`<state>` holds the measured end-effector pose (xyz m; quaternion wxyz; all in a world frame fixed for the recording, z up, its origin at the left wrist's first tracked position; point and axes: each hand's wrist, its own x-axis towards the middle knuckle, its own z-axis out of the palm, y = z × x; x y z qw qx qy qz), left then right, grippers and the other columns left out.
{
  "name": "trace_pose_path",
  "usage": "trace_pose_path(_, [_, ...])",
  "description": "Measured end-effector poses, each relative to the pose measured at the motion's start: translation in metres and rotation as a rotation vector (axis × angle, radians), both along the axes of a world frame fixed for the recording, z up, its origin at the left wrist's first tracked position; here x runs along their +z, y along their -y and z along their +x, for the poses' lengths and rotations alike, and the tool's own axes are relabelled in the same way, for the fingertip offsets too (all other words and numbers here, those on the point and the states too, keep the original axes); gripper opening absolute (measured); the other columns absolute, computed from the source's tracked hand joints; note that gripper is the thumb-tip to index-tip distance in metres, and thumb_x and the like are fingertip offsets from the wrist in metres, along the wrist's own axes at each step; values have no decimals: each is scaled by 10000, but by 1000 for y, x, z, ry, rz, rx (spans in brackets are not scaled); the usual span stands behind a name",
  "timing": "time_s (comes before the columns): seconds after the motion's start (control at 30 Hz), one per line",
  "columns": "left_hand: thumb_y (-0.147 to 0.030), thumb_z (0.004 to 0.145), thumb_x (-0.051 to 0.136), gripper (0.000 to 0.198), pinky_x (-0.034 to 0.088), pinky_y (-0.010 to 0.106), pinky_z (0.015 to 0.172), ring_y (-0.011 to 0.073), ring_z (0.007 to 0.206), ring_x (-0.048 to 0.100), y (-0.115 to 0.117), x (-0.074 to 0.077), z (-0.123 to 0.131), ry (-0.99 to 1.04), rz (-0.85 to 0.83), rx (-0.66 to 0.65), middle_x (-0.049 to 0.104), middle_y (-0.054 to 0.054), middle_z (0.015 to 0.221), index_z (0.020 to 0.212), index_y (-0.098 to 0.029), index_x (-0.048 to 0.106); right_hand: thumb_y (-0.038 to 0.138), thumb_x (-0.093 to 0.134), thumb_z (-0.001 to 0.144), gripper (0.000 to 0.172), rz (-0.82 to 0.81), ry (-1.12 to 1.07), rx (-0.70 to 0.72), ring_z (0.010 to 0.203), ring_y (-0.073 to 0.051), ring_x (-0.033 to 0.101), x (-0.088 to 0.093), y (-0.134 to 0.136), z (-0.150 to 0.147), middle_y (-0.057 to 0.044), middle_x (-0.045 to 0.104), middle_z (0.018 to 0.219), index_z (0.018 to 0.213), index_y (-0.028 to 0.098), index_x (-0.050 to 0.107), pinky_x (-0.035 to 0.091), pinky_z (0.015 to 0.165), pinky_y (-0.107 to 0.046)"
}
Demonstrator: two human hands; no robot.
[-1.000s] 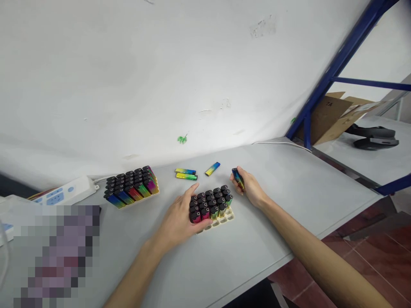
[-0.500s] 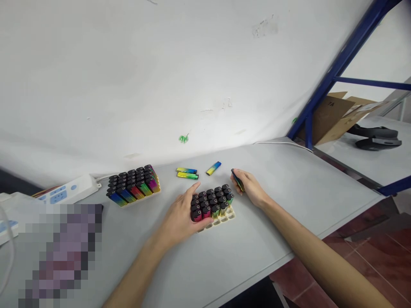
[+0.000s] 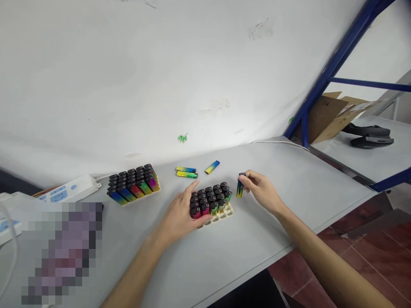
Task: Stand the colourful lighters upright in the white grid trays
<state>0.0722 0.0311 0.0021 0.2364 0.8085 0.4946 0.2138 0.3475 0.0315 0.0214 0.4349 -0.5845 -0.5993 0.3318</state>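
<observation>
My right hand [image 3: 258, 186] pinches a blue-and-yellow lighter [image 3: 239, 189] near its black top. The lighter stands upright, just right of a cream tray [image 3: 224, 217] and apart from it. In the tray are several rows of lighters [image 3: 210, 200] with black tops and shiny coloured bodies; bare sockets show along its front and right side. My left hand [image 3: 180, 214] grips the tray's left end, thumb along the front and fingers round the back. Behind the tray lie two yellow-green-blue lighters [image 3: 186, 172] side by side and a single yellow-and-blue lighter [image 3: 212, 167].
A second tray full of lighters [image 3: 133, 185] stands at left by the wall. Beside it are a white power strip [image 3: 66, 191] and a blurred-out object [image 3: 66, 252]. A blue metal frame [image 3: 324, 81], a cardboard box [image 3: 330, 115] and a black device [image 3: 370, 136] are at right.
My right hand has moved slightly right and turned the lighter from tilted to upright. My left hand keeps its hold on the tray. The camera view has shifted a little.
</observation>
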Motion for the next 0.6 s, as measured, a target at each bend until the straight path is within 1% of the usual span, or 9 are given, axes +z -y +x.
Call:
trace_pose_path(0.13, [-548,782,681,929,455,458,1014,300,1223,551,0,-1,0,5,13,-7,597,110,1279,1518,-269,187,511,609,874,331,-51,-44,79,683,-150,580,8,20,2,-2,621,689,797,189,621,444,686,-293])
trace_pose_path(0.23, [-548,784,680,934,458,456,1010,296,1216,555,-1,-3,-1,11,17,-13,594,112,1283,1519,-268,178,481,654,850,295,-57,-48,135,724,-165,610,6,29,-4,-23,663,767,877,188,666,466,699,-303])
trace_pose_path(0.33, [-544,785,681,933,453,456,1017,296,1229,546,-1,-4,0,12,22,-13,584,111,1302,1518,-269,173,466,660,853,273,-9,47,171,744,-163,605,0,31,-11,-32,665,853,901,199,691,462,679,-300])
trace_pose_path(0.43, [-531,785,684,927,455,456,1014,296,1231,544,0,-4,0,9,21,-8,586,111,1301,1515,-267,178,445,647,872,243,44,146,173,743,-156,610,-5,32,-15,-30,661,896,923,212,693,463,670,-297])
trace_pose_path(0.6, [-520,786,686,920,458,460,1008,296,1210,557,0,-3,0,7,18,-11,602,107,1274,1515,-271,182,418,632,891,207,93,264,203,771,-160,644,1,38,-16,-32,689,936,956,232,695,486,706,-303])
